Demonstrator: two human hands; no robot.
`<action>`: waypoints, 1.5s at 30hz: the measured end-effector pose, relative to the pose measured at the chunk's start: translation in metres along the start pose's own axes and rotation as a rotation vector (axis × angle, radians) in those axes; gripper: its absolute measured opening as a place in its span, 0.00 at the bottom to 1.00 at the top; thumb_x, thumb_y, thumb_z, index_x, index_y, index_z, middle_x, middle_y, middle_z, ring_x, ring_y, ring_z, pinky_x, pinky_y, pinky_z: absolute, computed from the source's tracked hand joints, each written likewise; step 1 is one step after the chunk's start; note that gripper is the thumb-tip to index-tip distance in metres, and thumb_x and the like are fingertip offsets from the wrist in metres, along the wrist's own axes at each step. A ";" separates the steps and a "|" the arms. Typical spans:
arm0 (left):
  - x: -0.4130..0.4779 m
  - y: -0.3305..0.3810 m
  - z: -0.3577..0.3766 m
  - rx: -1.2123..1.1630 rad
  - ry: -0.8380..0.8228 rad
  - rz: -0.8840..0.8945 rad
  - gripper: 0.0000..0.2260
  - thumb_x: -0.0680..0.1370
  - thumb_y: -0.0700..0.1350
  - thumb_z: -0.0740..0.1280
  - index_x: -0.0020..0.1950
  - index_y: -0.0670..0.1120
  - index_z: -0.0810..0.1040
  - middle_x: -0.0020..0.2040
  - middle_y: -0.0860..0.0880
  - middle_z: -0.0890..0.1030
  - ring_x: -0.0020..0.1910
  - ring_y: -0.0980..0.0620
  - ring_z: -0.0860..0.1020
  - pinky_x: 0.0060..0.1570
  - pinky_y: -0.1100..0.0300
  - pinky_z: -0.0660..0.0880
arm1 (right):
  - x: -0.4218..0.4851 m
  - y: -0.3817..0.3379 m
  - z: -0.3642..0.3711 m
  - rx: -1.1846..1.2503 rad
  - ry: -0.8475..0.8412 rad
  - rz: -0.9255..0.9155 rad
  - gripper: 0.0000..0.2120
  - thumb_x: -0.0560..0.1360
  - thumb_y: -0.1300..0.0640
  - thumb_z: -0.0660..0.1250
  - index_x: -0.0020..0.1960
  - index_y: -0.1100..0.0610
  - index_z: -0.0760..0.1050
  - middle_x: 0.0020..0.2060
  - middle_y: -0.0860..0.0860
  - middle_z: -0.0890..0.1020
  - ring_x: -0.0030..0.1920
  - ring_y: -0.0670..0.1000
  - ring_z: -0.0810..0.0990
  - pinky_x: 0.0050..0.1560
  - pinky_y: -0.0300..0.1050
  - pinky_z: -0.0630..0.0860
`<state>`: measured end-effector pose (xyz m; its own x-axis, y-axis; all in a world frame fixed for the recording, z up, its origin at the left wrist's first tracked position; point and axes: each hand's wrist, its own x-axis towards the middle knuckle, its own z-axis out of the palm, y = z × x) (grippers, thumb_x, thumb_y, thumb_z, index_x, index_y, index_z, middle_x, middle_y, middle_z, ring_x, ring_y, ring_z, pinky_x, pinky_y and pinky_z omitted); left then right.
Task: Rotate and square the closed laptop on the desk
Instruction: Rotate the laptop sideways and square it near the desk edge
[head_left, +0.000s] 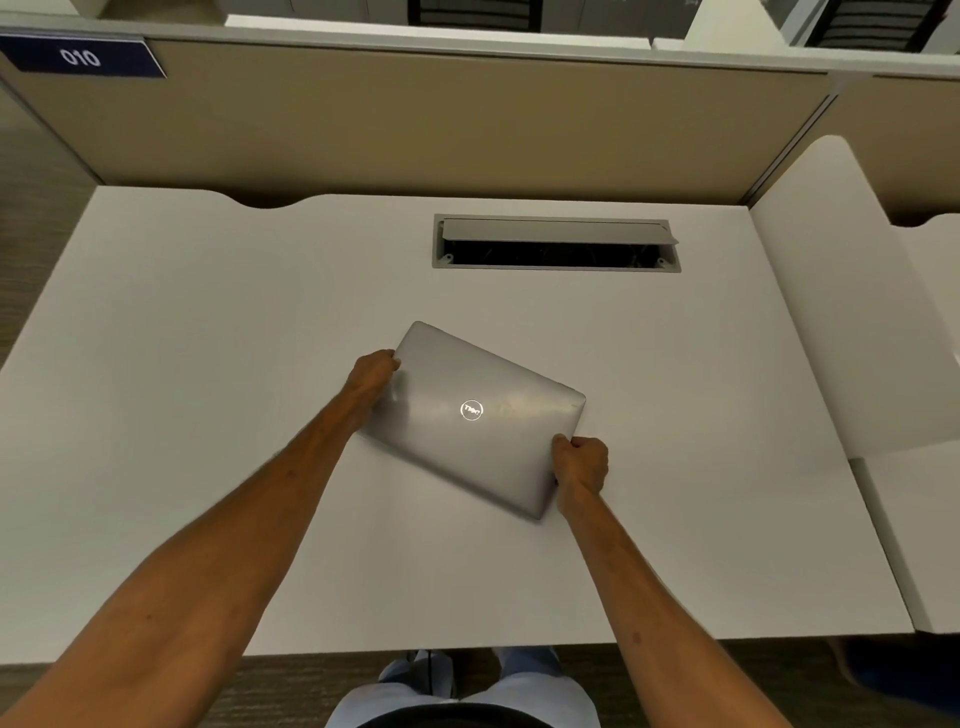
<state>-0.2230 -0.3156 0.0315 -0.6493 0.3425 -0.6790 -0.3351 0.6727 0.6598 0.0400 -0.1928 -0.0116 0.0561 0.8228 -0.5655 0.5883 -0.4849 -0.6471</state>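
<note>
A closed silver laptop (483, 395) with a round logo on its lid lies in the middle of the white desk (208, 364). It sits askew, turned clockwise so its far-left corner points toward the back. My left hand (371, 376) grips its left short edge. My right hand (582, 462) grips its right short edge near the front corner. Both hands have fingers curled around the laptop's edges.
An open grey cable hatch (556, 244) is set in the desk behind the laptop. A tan partition wall (415, 119) stands at the back, and a white divider (857, 291) stands at the right. The desk's front edge lies near my legs.
</note>
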 end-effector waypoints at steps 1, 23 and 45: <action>0.000 0.000 -0.001 -0.041 -0.001 -0.024 0.16 0.86 0.44 0.62 0.72 0.44 0.79 0.67 0.44 0.78 0.64 0.43 0.75 0.66 0.53 0.69 | 0.003 -0.001 0.000 0.003 0.003 0.012 0.10 0.75 0.63 0.67 0.35 0.60 0.73 0.35 0.57 0.75 0.37 0.55 0.73 0.40 0.45 0.69; -0.059 -0.075 0.013 -0.366 -0.032 -0.182 0.17 0.83 0.46 0.61 0.67 0.44 0.82 0.64 0.43 0.82 0.58 0.44 0.77 0.63 0.49 0.74 | 0.044 -0.010 -0.051 -0.090 -0.143 -0.028 0.11 0.76 0.61 0.73 0.57 0.64 0.82 0.56 0.63 0.85 0.60 0.64 0.84 0.62 0.63 0.83; -0.078 -0.099 0.021 -0.346 -0.002 -0.140 0.09 0.81 0.42 0.61 0.46 0.52 0.79 0.58 0.46 0.80 0.57 0.44 0.77 0.60 0.49 0.73 | 0.041 0.012 -0.055 -0.083 -0.126 -0.049 0.05 0.76 0.62 0.73 0.51 0.59 0.81 0.56 0.63 0.85 0.58 0.64 0.84 0.62 0.61 0.83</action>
<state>-0.1250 -0.3945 0.0124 -0.5795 0.2641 -0.7710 -0.6320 0.4517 0.6297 0.0936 -0.1486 -0.0139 -0.0728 0.7987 -0.5973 0.6530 -0.4145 -0.6338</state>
